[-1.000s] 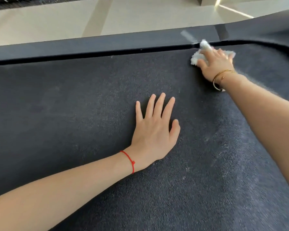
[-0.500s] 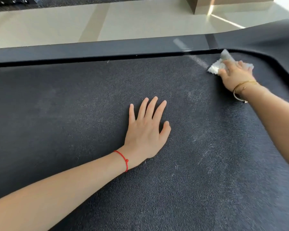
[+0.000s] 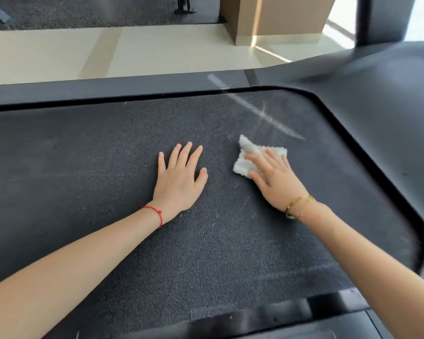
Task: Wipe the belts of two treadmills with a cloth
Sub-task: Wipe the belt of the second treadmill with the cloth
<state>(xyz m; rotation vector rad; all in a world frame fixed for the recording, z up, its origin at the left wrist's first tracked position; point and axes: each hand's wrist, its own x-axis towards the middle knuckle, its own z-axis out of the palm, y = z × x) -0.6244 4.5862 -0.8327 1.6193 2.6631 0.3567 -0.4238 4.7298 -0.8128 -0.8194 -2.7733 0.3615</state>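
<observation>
So far only one treadmill shows, and its dark belt (image 3: pixel 88 172) is in mid-wipe, so the job looks well short of done. Over on the left the belt has a dull, faintly dusty look with no clear stroke marks, and I judge that stretch not yet wiped, though that is hard to be sure of. Toward the middle, the left hand (image 3: pixel 178 182) lies flat on the belt, fingers (image 3: pixel 185 152) straight and spread, holding nothing, apparently bracing. Just beside it to the right, the right hand (image 3: pixel 275 181) presses the white cloth (image 3: pixel 249 155) down onto the belt with flat fingers laid over it, not curled round it. Beyond the cloth, pale streaks (image 3: pixel 264 116) cross the far right part of the belt. Further right runs the smooth dark side rail (image 3: pixel 377 148). A second treadmill is not in view, so its belt must be counted as still to do
</observation>
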